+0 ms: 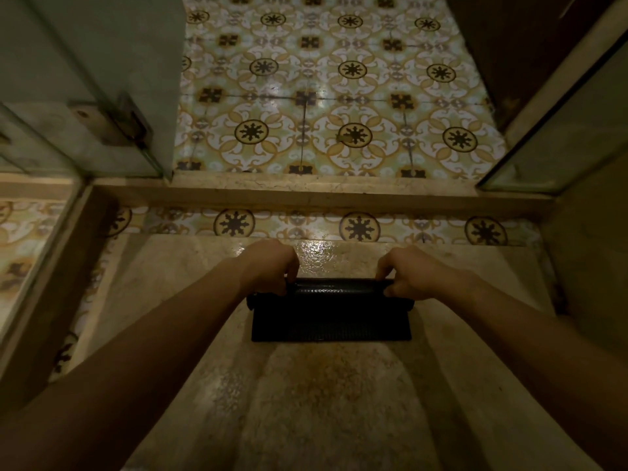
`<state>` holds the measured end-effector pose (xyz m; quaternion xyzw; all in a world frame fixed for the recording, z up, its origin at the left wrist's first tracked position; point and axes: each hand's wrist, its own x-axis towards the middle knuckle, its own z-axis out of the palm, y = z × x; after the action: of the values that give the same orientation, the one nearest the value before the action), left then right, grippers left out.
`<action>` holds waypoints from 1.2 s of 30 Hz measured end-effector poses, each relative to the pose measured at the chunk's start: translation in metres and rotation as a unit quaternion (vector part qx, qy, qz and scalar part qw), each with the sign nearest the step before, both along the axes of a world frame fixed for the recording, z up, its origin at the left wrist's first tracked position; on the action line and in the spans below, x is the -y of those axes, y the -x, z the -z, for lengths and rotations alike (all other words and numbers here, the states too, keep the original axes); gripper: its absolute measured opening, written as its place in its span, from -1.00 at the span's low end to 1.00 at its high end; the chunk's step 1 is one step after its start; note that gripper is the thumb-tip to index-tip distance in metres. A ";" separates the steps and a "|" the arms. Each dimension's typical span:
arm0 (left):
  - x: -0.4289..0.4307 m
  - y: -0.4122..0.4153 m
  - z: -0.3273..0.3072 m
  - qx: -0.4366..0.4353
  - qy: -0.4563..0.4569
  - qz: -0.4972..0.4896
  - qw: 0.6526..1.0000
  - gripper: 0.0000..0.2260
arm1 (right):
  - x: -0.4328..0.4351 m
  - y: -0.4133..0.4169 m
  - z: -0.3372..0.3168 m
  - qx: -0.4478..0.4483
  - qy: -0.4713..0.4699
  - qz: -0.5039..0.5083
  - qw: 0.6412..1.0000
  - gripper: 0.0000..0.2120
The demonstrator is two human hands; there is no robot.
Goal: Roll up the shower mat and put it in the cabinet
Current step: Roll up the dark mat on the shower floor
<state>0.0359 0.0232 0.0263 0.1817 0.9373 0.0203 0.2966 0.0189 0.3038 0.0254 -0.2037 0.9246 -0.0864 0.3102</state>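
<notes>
A black textured shower mat [331, 321] lies on the beige stone shower floor. Its far part is wound into a tight roll, and a flat strip still spreads toward me. My left hand [272, 266] grips the roll's left end with fingers curled over it. My right hand [413, 277] holds the right end the same way. Both forearms reach in from the bottom corners. No cabinet shows in this view.
A raised stone threshold [319, 195] crosses just beyond the mat, with patterned floor tiles [326, 96] past it. A glass door with a metal hinge [112, 124] stands at left; another glass panel [557, 137] stands at right. The stone floor [316, 402] near me looks wet.
</notes>
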 end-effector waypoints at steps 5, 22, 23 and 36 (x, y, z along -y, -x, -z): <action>0.000 -0.011 0.008 0.048 0.016 -0.063 0.997 -0.54 | -0.004 -0.011 0.011 0.035 -0.016 0.017 0.999 -0.68; 0.003 -0.029 0.023 0.124 0.010 -0.049 0.991 -0.39 | 0.004 -0.034 0.023 0.024 -0.073 -0.086 0.993 -0.29; 0.003 -0.030 0.024 0.127 0.008 -0.052 0.991 -0.39 | 0.003 -0.035 0.024 0.026 -0.072 -0.085 0.993 -0.30; 0.008 -0.084 0.033 0.031 0.005 0.036 0.999 -0.42 | -0.018 -0.089 0.048 -0.045 -0.027 -0.077 0.996 -0.24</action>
<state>0.1198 0.0151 -0.0069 0.2127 0.9207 0.0105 0.3270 0.1081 0.3217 -0.0228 -0.2692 0.9213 -0.0285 0.2790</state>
